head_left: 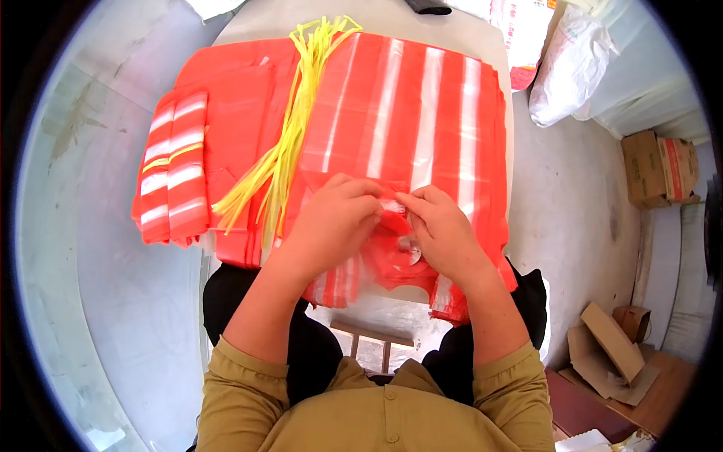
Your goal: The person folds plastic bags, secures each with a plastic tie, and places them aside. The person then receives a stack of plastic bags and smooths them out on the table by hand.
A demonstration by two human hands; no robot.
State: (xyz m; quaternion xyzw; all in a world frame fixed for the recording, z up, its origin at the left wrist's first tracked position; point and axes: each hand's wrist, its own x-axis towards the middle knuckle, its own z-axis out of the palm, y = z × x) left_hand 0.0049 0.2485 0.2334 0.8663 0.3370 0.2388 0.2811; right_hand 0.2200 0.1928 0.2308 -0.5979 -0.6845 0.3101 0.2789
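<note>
A stack of red plastic bags with white stripes [448,113] lies in front of me, its handle ends toward my lap. Over the near end, my left hand [337,220] is closed, fingers curled on a gathered bit of red plastic bag [392,226]. Close beside it, my right hand [439,232] pinches the same gathered plastic between thumb and fingers. The fingertips are a short gap apart, and the grip is partly hidden. Left of the stack lies a bunch of yellow strips [290,147]. Folded striped bags [175,162] at far left have a yellow strip around them.
The bags rest on a pale table [361,21]. More plain red bags [237,98] lie under the folded ones. A white sack [572,64] and a cardboard box [648,169] stand at right. An opened carton [606,350] sits at lower right.
</note>
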